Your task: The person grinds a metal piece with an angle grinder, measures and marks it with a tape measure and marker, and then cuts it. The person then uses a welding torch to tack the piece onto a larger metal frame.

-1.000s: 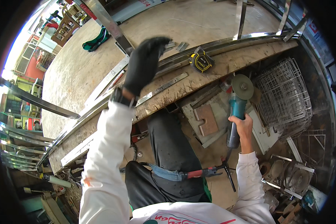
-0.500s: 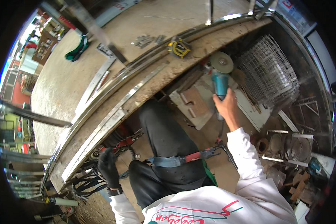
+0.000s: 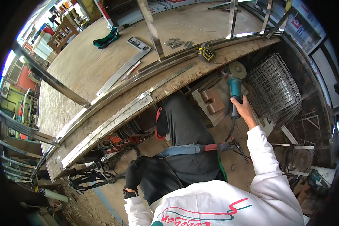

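My bare right hand (image 3: 245,110) is wrapped around the rear body of a teal angle grinder (image 3: 235,87). Its grey disc (image 3: 237,70) points away from me, just beyond the workbench's front edge, and a dark cord trails from its back end. A black glove covers my left hand (image 3: 133,175), which is at my left knee; its fingers blend into the dark trousers. Across my thighs lies a long piece wrapped in blue (image 3: 182,149), with a red grip (image 3: 211,147) and a dark clamp-like end (image 3: 239,147).
On the wooden workbench (image 3: 71,88) are a tape measure (image 3: 206,53), a metal square (image 3: 120,73), small metal pieces (image 3: 174,43) and a green-black strap (image 3: 106,38). Shiny metal bars (image 3: 151,28) rise along its edge. A wire rack (image 3: 274,84) stands at right; black cables (image 3: 92,180) hang at left.
My left hand has come down and right, from beside the bench to my left knee. The grinder stays in my right hand. The whole view has shifted, and more of the bench's left side shows.
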The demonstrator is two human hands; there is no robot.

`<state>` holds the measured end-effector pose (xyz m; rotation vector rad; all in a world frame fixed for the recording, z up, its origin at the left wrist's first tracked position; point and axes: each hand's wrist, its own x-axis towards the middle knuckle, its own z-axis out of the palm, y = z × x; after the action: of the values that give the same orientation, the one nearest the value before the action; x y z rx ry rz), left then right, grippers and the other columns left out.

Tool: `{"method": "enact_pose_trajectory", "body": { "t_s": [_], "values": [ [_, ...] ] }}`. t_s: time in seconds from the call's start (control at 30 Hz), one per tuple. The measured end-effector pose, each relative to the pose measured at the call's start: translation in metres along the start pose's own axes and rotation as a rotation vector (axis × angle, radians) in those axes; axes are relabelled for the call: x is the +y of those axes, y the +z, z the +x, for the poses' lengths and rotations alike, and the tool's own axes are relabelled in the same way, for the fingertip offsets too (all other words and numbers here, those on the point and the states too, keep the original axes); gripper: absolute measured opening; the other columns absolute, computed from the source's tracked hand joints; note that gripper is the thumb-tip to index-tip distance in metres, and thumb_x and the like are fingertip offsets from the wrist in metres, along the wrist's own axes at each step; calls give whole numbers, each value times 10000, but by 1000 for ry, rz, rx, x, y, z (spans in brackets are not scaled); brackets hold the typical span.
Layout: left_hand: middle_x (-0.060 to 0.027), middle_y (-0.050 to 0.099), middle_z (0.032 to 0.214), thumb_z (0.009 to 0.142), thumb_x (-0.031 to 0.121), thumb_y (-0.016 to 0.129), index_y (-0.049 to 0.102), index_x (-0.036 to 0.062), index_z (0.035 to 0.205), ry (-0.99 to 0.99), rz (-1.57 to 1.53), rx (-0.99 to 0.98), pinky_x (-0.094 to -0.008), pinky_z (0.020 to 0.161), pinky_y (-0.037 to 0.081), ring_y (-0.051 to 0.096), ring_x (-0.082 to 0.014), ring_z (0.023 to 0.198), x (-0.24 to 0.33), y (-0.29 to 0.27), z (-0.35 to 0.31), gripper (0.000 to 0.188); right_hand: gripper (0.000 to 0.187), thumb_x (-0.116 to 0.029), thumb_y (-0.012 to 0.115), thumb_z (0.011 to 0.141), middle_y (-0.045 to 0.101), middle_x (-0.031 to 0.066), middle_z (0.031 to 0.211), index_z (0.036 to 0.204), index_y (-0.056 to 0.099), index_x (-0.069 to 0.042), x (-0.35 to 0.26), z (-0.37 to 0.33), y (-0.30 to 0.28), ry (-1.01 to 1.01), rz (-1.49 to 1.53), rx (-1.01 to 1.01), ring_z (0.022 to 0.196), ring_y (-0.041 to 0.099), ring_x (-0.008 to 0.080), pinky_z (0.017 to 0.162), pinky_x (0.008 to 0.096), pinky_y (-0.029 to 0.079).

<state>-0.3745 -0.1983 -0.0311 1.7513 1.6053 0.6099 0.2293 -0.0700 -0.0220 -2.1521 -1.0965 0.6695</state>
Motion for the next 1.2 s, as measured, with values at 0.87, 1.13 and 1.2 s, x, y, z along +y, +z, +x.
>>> {"method": "enact_pose_trajectory", "body": {
  "t_s": [0.87, 1.13, 1.2],
  "values": [
    [-154, 737, 1079, 896, 212, 801, 775, 82, 1119, 420, 302, 298, -465, 906, 550, 692, -381, 1038, 118, -17, 270, 259, 308, -176, 754, 965, 677, 127, 1238, 1216, 715, -3, -85, -192, -125, -351, -185, 269, 1097, 670, 282, 967, 405, 516],
    [-154, 708, 986, 887, 221, 769, 722, 63, 1025, 342, 232, 99, -479, 862, 529, 669, -383, 979, 60, -86, 251, 215, 262, -138, 755, 956, 690, 124, 1207, 1172, 726, 6, -75, -195, -102, -333, -72, 176, 1030, 679, 260, 948, 391, 530],
    [-136, 717, 992, 880, 193, 779, 732, 87, 1009, 333, 328, 205, -476, 865, 535, 676, -372, 979, 60, -91, 234, 174, 242, -122, 749, 956, 696, 126, 1179, 1157, 727, 12, -78, -193, -99, -340, -70, 153, 1018, 682, 259, 946, 384, 534]
  ]
}}
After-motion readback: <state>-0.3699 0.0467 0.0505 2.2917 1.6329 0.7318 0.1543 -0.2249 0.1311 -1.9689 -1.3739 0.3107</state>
